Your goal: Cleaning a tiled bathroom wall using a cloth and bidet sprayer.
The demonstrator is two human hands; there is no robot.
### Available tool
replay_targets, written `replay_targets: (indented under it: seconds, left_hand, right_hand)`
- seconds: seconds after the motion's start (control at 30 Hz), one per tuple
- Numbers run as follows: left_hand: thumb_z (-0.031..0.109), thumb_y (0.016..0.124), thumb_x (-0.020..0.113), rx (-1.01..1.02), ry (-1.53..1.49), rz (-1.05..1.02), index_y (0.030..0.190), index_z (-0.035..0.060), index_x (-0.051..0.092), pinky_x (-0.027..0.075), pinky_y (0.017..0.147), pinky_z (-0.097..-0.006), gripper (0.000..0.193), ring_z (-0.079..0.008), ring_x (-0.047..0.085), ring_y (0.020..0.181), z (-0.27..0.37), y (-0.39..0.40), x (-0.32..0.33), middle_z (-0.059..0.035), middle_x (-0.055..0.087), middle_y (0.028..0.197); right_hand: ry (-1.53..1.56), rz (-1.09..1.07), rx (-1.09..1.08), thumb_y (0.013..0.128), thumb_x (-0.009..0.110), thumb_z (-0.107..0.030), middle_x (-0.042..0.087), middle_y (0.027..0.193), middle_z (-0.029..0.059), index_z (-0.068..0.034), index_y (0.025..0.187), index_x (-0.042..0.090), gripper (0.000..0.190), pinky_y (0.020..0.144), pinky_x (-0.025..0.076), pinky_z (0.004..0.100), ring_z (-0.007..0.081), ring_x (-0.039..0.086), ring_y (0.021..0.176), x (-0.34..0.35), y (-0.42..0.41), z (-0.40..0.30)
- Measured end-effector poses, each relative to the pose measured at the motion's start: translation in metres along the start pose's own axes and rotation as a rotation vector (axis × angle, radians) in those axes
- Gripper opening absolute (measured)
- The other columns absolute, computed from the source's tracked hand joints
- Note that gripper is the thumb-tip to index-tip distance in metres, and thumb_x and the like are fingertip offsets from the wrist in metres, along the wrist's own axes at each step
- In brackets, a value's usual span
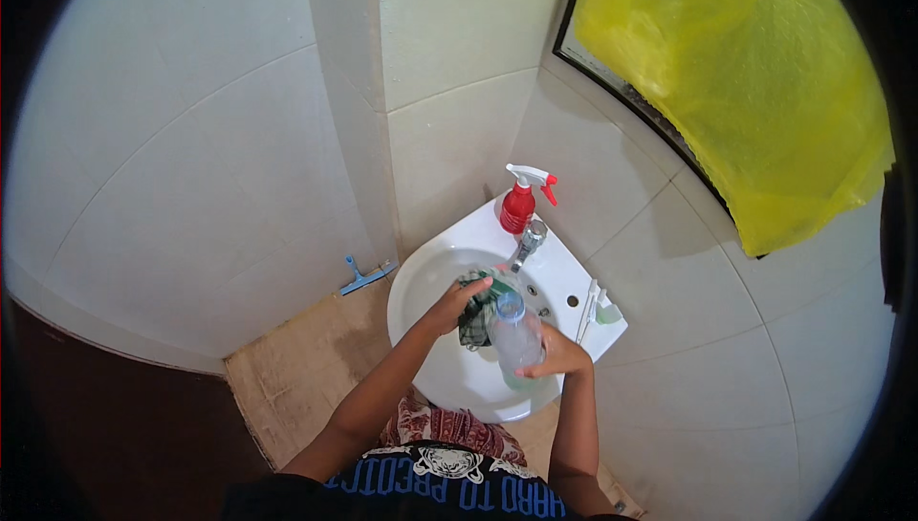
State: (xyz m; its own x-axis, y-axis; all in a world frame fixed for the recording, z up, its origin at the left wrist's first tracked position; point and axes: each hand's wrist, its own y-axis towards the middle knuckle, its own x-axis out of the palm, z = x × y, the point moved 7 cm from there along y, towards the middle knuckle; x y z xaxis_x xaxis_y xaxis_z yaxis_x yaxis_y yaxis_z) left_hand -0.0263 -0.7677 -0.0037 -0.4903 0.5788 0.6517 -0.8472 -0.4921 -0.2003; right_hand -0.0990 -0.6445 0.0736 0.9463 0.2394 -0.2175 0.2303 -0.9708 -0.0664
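Observation:
Over the white washbasin (419, 284), my left hand (459, 306) grips a bunched dark-and-light checked cloth (477, 324), with some green in it near my thumb. My right hand (556, 352) is wrapped around a clear plastic bottle (518, 342), tilted with its bluish mouth pointing away from me. A little pale green liquid seems to lie at the bottle's base. The cloth is right beside the bottle's neck; whether they touch I cannot tell. Beyond my hands stands the chrome tap (529, 245) on the basin's rear ledge. Part of the bowl and drain is hidden.
A red spray bottle (518, 209) with a white-and-red trigger head stands behind the tap. Toothbrush-like items and a small greenish container (608, 312) sit on the right ledge. A blue squeegee (367, 279) rests by the left wall. Yellow plastic sheeting (731, 91) covers a black-framed panel.

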Motion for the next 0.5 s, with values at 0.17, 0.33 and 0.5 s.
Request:
replay_targets:
  seconds: [0.17, 0.33, 0.5]
  left_hand:
    - [0.029, 0.078, 0.066, -0.07, 0.131, -0.221, 0.121, 0.0067, 0.041, 0.043, 0.087, -0.0327, 0.055, -0.0149, 0.051, 0.101, -0.019, -0.015, 0.019, -0.0039, 0.052, 0.111]
    - [0.01, 0.084, 0.056, -0.209, -0.095, 0.011, 0.121, 0.0058, 0.042, 0.05, 0.079, -0.0332, 0.04, -0.0185, 0.057, 0.095, -0.023, -0.011, -0.01, -0.0079, 0.055, 0.107]
    - [0.008, 0.082, 0.055, -0.034, -0.088, 0.152, 0.115, 0.0044, 0.047, 0.049, 0.082, -0.034, 0.033, -0.0188, 0.058, 0.094, -0.009, -0.011, -0.026, -0.0077, 0.057, 0.105]
  right_hand:
    - [-0.022, 0.067, -0.009, 0.06, 0.073, -0.026, 0.043, 0.121, 0.0101, -0.006, 0.124, 0.038, 0.077, 0.097, 0.03, 0.0329, 0.0205, 0.04, 0.113, -0.02, 0.013, 0.006]
    - [-0.292, 0.373, -0.128, 0.058, 0.075, -0.029, 0.046, 0.12, 0.0145, -0.005, 0.125, 0.037, 0.081, 0.096, 0.033, 0.0367, 0.0274, 0.043, 0.114, -0.033, 0.01, -0.006]
    - [-0.605, 0.331, 0.284, 0.055, 0.073, -0.03, 0.054, 0.108, 0.0178, -0.008, 0.123, 0.038, 0.08, 0.084, 0.039, 0.0429, 0.0344, 0.05, 0.102, -0.023, -0.005, -0.007]
